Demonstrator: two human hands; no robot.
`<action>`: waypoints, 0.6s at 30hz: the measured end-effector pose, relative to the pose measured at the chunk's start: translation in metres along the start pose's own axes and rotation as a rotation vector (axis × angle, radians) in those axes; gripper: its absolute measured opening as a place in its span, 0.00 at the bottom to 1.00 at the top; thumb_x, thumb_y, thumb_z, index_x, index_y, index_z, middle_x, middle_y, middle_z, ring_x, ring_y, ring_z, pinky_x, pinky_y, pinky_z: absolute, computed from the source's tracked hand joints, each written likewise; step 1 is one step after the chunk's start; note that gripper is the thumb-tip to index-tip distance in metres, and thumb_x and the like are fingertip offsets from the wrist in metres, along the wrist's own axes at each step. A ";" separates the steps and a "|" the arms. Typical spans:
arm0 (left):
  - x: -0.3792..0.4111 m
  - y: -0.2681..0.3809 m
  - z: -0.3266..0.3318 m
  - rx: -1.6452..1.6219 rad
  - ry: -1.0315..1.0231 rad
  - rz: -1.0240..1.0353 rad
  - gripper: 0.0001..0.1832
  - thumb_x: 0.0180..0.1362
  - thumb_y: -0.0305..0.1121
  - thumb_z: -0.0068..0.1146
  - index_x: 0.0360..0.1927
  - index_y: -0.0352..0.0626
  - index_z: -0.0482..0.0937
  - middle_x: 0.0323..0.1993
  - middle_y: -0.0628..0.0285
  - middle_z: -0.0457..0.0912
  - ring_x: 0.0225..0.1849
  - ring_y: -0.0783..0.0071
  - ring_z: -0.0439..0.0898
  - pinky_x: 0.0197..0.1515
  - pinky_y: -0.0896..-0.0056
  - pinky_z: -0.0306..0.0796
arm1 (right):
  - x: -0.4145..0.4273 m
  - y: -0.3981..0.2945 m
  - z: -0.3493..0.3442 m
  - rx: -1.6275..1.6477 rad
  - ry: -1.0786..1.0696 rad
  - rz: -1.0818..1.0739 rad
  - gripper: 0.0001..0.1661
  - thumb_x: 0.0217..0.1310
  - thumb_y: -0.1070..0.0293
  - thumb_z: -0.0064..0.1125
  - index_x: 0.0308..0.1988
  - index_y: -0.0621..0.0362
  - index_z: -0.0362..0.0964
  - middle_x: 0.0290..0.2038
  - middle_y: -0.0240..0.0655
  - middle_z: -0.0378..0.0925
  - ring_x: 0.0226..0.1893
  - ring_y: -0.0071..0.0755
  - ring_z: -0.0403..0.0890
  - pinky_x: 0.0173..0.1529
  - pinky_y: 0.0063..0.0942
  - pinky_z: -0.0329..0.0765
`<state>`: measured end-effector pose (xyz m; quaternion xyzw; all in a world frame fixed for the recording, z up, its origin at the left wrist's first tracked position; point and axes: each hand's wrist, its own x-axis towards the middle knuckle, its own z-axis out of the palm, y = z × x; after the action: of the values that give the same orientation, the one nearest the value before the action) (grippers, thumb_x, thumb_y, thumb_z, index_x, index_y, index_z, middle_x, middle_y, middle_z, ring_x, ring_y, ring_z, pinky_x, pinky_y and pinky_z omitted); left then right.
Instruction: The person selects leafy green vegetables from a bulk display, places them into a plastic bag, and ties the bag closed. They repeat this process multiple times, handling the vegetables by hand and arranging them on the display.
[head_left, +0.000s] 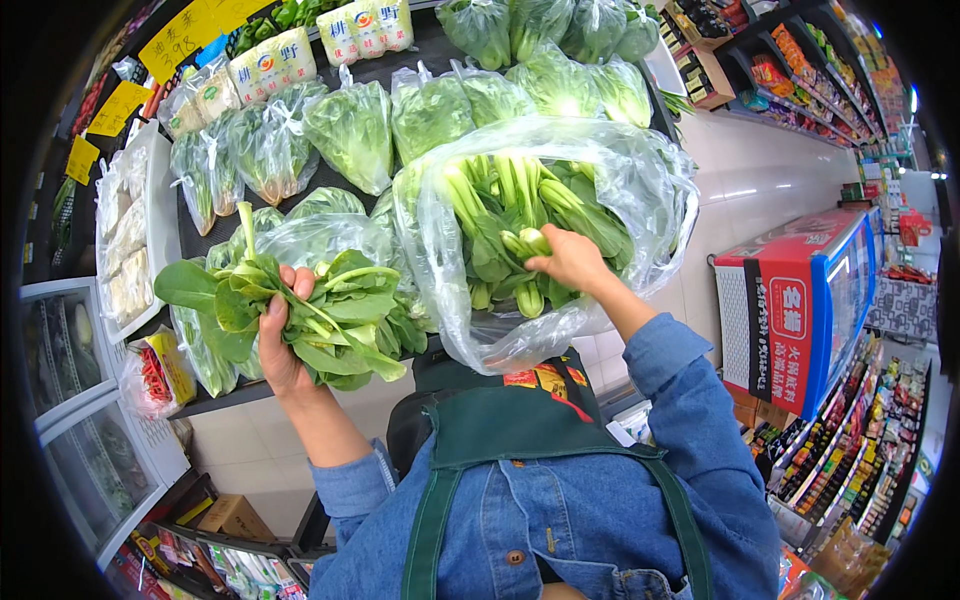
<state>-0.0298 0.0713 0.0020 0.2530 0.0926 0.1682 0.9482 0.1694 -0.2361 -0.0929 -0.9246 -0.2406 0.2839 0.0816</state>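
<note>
My left hand (283, 356) is closed around a loose bunch of green leaves and stalks (349, 322), held above bagged greens at the display's front edge. On the right, a large clear plastic bag (442, 300) lies with its mouth spread wide. Many heads of bok choy (517, 180) fill it, pale stems mostly pointing away from me. Inside the mouth, my right hand (576, 259) has its thumb and fingers on the pale base of one bok choy head (527, 243). Its fingertips are partly hidden.
Behind the bag sit rows of bagged leafy greens (349, 135) and printed packs of cabbage (274, 66). A white tray (166, 225) of wrapped pale food stands left, near bagged red chillies (154, 375). A red and blue chest freezer (795, 300) stands across the tiled aisle (757, 172).
</note>
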 end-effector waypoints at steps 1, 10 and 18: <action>-0.002 0.001 0.000 0.011 -0.003 0.014 0.15 0.56 0.29 0.56 0.46 0.39 0.67 0.38 0.62 0.68 0.45 0.69 0.68 0.53 0.63 0.66 | 0.002 0.009 -0.002 0.209 0.046 0.084 0.33 0.46 0.49 0.69 0.46 0.61 0.71 0.39 0.49 0.79 0.39 0.47 0.80 0.43 0.39 0.75; -0.001 0.006 -0.010 -0.050 0.061 -0.021 0.16 0.56 0.27 0.56 0.46 0.39 0.66 0.37 0.64 0.67 0.42 0.72 0.69 0.52 0.63 0.67 | -0.028 0.011 -0.060 1.243 0.114 0.069 0.25 0.54 0.70 0.62 0.52 0.62 0.67 0.43 0.33 0.76 0.44 0.25 0.75 0.52 0.25 0.70; -0.005 0.012 -0.017 -0.053 0.026 0.043 0.15 0.57 0.28 0.54 0.47 0.37 0.67 0.39 0.62 0.67 0.43 0.70 0.69 0.52 0.65 0.66 | -0.037 0.028 -0.070 1.882 0.067 -0.188 0.34 0.48 0.78 0.54 0.58 0.66 0.60 0.49 0.49 0.74 0.51 0.48 0.76 0.59 0.43 0.71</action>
<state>-0.0417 0.0864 -0.0059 0.2276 0.0948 0.1942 0.9495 0.1928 -0.2798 -0.0253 -0.4636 0.0162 0.3269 0.8234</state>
